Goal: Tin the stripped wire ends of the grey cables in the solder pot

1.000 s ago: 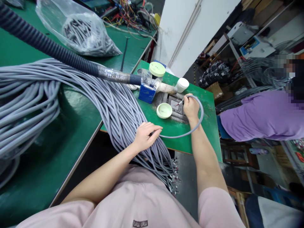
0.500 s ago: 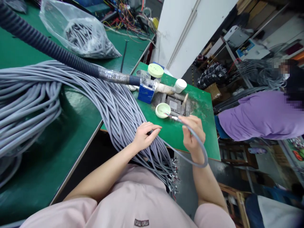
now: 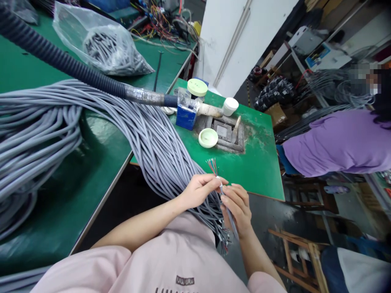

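Observation:
Both my hands meet on one grey cable (image 3: 231, 221) in front of my body. My left hand (image 3: 200, 190) pinches it near its stripped end, at a white band (image 3: 218, 182). Just below, my right hand (image 3: 238, 207) is closed around the grey jacket. Thin coloured wires (image 3: 213, 165), red, green and dark with pale tips, fan out beyond my fingers over the green board. A thick bundle of grey cables (image 3: 159, 142) runs under my left arm, its many stripped ends (image 3: 224, 240) hanging beside my shirt.
A pale green dish (image 3: 208, 138) lies beside a square metal plate unit (image 3: 222, 132) on the board. Around it stand a blue box (image 3: 185, 117), a white jar (image 3: 230, 106) and a ribbed hose (image 3: 76, 67). A person in purple (image 3: 342, 142) is at right.
My right hand has drawn the cable end out of the pale green dish, back toward my body. My left hand has moved right and gripped the cable near its end.

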Available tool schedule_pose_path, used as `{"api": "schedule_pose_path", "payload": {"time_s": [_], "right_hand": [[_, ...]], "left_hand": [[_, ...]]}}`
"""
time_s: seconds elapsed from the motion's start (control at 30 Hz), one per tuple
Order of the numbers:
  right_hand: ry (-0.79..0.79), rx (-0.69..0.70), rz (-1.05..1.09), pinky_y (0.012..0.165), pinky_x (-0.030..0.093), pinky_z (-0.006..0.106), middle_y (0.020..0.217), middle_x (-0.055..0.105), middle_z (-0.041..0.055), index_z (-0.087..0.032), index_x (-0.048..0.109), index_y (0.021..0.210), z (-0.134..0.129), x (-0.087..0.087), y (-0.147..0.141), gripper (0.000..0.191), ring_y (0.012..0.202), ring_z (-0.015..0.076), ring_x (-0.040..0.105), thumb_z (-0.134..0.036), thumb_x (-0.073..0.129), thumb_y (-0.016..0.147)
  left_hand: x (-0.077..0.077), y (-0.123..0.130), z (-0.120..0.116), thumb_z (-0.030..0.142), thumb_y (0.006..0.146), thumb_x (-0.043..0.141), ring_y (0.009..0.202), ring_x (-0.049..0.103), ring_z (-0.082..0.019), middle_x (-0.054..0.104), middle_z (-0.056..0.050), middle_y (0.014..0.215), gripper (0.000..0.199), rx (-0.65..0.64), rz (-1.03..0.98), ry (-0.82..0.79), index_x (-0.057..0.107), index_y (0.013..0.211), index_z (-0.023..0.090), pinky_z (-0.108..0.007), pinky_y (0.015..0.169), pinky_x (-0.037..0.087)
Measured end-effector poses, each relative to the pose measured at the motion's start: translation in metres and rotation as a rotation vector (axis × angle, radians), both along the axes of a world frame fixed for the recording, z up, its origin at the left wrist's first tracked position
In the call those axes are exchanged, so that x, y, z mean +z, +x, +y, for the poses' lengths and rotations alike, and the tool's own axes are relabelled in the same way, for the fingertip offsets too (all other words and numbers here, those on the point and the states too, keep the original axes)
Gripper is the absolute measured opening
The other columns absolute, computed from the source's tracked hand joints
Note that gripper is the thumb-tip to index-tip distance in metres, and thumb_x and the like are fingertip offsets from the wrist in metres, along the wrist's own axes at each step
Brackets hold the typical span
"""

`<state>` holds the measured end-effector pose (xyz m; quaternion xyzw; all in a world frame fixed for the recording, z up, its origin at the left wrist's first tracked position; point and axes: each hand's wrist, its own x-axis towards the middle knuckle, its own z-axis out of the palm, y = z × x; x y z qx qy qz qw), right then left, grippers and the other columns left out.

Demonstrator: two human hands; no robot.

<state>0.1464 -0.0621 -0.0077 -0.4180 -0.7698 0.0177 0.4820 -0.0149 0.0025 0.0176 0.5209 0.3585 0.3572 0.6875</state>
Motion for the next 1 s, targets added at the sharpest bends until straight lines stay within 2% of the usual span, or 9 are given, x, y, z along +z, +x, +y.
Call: {"api": "schedule_pose_path", "payload": {"time_s": [0.1,0.23,0.37,0.53,0.73,0.9,1.0], "right_hand": [[0.006,-0.012,0.044,0.084,0.056,0.051,0.113,0.069,0.0055,-0.031,0.056,0.123,-0.005,-0.004,-0.002,0.04,0.103,0.0238,0.064,-0.02,0.056,0.084],[-0.006,-0.014,0.081,0.083,0.056,0.053,0.114,0.069,0.0075,-0.03,0.054,0.126,-0.009,-0.006,-0.004,0.044,0.103,0.0254,0.064,-0.021,0.057,0.083],[-0.036,-0.028,0.08,0.082,0.056,0.054,0.114,0.069,0.0074,-0.031,0.052,0.127,-0.013,-0.005,-0.006,0.045,0.102,0.0255,0.065,-0.018,0.054,0.083],[-0.042,-0.036,0.073,0.082,0.056,0.054,0.113,0.069,0.0089,-0.03,0.05,0.13,-0.016,-0.007,-0.006,0.05,0.103,0.0258,0.064,-0.017,0.055,0.083],[-0.033,-0.025,0.099,0.081,0.056,0.054,0.115,0.068,0.01,-0.029,0.05,0.132,-0.017,-0.014,-0.009,0.05,0.102,0.0262,0.064,-0.017,0.054,0.083],[-0.058,-0.006,0.115,0.081,0.056,0.054,0.115,0.067,0.0105,-0.028,0.05,0.131,-0.019,-0.017,-0.014,0.048,0.102,0.0261,0.063,-0.017,0.053,0.084],[-0.079,0.023,0.127,0.082,0.055,0.053,0.115,0.066,0.0127,-0.025,0.051,0.129,-0.021,-0.017,-0.016,0.046,0.104,0.0263,0.062,-0.015,0.053,0.084]], "left_hand": [[0.001,0.0,-0.004,0.05,0.087,0.056,0.069,0.061,-0.014,0.068,-0.005,0.071,0.042,0.013,0.015,0.044,0.074,0.09,0.012,-0.024,0.069,0.049],[0.002,0.001,-0.006,0.049,0.087,0.055,0.069,0.061,-0.014,0.069,-0.006,0.073,0.041,0.02,0.031,0.072,0.071,0.077,0.012,-0.024,0.068,0.049],[0.002,0.003,-0.007,0.05,0.086,0.056,0.077,0.065,-0.017,0.07,-0.008,0.075,0.043,0.025,0.027,0.092,0.066,0.067,0.013,-0.026,0.073,0.051],[0.003,0.004,-0.007,0.048,0.085,0.058,0.086,0.068,-0.02,0.068,-0.007,0.07,0.041,0.032,-0.015,0.079,0.063,0.064,0.014,-0.027,0.077,0.051],[0.004,0.005,-0.005,0.052,0.078,0.065,0.077,0.066,-0.019,0.067,-0.006,0.066,0.043,0.059,-0.092,-0.052,0.063,0.06,0.014,-0.027,0.073,0.051],[0.001,0.005,0.001,0.052,0.075,0.069,0.061,0.059,-0.011,0.067,-0.004,0.067,0.041,0.113,-0.162,-0.236,0.072,0.081,0.012,-0.025,0.065,0.049],[-0.001,0.005,0.002,0.05,0.075,0.07,0.059,0.057,-0.01,0.066,-0.004,0.067,0.04,0.126,-0.197,-0.285,0.073,0.082,0.011,-0.022,0.062,0.047]]}}
